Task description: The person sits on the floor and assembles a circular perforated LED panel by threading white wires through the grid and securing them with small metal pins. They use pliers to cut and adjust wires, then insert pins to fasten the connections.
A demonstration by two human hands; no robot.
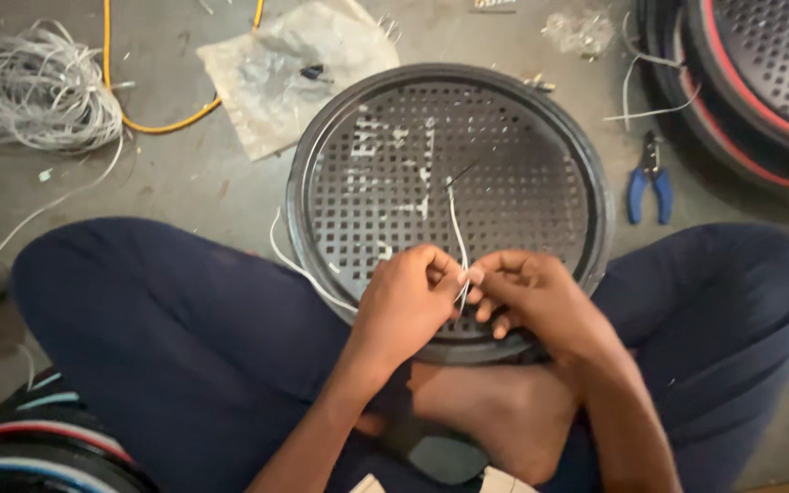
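Both hands, left hand (408, 297) and right hand (527, 292), pinch a thin white wire (457, 233) between closed fingertips over the near rim of the round black perforated grille (504, 164), which lies on the floor (184, 183) against the crossed legs, presumably for steady close work.

Centre of the frame, the round perforated grille (468, 137) lies flat on the floor (184, 173) between the seated person's knees, and both hands meet over its lower edge, left hand (405, 306) just left of right hand (530, 294), pinching a thin wire (455, 219) that runs up across the grille. Upper left sits a coil of wire (34, 87), with a cable (152, 123) looping beside it and a plastic sheet (289, 68) just above-left of the grille. Over at the right, pliers (650, 183) lie between the grille and a stack of grilles (760, 82) in the upper right corner.
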